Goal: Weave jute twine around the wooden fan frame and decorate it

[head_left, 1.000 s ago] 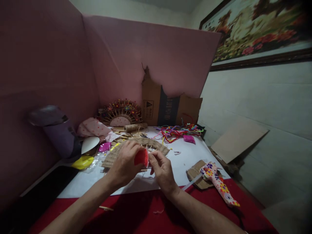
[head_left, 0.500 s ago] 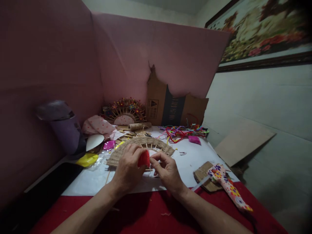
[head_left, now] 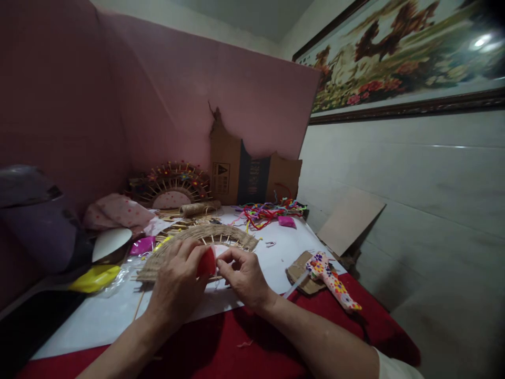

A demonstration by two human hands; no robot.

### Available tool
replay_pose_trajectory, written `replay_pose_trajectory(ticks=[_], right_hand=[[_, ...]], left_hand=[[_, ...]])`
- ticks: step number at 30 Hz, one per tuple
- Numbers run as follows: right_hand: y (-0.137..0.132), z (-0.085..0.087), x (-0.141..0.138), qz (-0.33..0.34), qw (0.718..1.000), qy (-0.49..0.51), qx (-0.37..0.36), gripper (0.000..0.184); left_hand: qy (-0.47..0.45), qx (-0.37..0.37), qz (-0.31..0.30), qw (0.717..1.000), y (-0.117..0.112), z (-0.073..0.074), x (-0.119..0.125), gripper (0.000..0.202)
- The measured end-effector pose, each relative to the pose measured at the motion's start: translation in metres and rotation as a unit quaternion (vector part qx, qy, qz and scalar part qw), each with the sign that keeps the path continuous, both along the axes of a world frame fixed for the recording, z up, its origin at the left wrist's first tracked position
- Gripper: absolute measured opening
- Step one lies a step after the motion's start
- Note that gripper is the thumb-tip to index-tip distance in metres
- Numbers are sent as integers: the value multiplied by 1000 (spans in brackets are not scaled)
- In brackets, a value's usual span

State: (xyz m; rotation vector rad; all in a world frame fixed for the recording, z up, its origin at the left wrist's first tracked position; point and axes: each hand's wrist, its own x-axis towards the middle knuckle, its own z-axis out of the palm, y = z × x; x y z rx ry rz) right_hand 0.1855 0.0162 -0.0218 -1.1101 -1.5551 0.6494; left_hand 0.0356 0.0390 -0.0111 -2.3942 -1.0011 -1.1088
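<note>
A small red packet (head_left: 206, 262) is in my left hand (head_left: 178, 276), whose fingers are closed round it from the left. My right hand (head_left: 245, 278) pinches at the packet's right edge, with thumb and forefinger together. Just behind both hands lies a fan-shaped piece wrapped in twine (head_left: 236, 235), with short sticks along its inner curve. My left hand hides part of it. Whether the packet is torn cannot be made out.
A finished-looking fan (head_left: 173, 199), a twine roll (head_left: 197, 208) and a cardboard piece (head_left: 224, 181) stand behind. Colourful pipe cleaners (head_left: 260, 215) and a magenta packet (head_left: 286, 221) lie at back right. A flower-patterned glue gun (head_left: 331, 279) rests at right, a yellow packet (head_left: 94, 278) at left.
The camera has turned to the right, so everything sits further left in view. Both hands stay together at the red packet, with little change in grip.
</note>
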Motion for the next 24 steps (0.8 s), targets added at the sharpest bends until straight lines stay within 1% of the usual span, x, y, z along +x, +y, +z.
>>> replay_pose_trajectory(ticks=[6, 12, 18, 21, 24], right_hand=[[-1, -4, 0, 14, 999, 28, -7, 15], [1, -2, 1, 90, 988, 115, -48, 25], [3, -5, 1, 102, 986, 122, -40, 26], [3, -7, 1, 105, 986, 124, -35, 25], [1, -6, 1, 96, 989, 104, -32, 24]], left_hand=[[-10, -4, 15, 1000, -2, -2, 1, 16], [-64, -56, -11, 996, -2, -2, 0, 19], [-66, -47, -22, 996, -2, -3, -1, 20], [-63, -50, -18, 997, -2, -4, 0, 21], [-60, -56, -9, 997, -4, -4, 1, 18]])
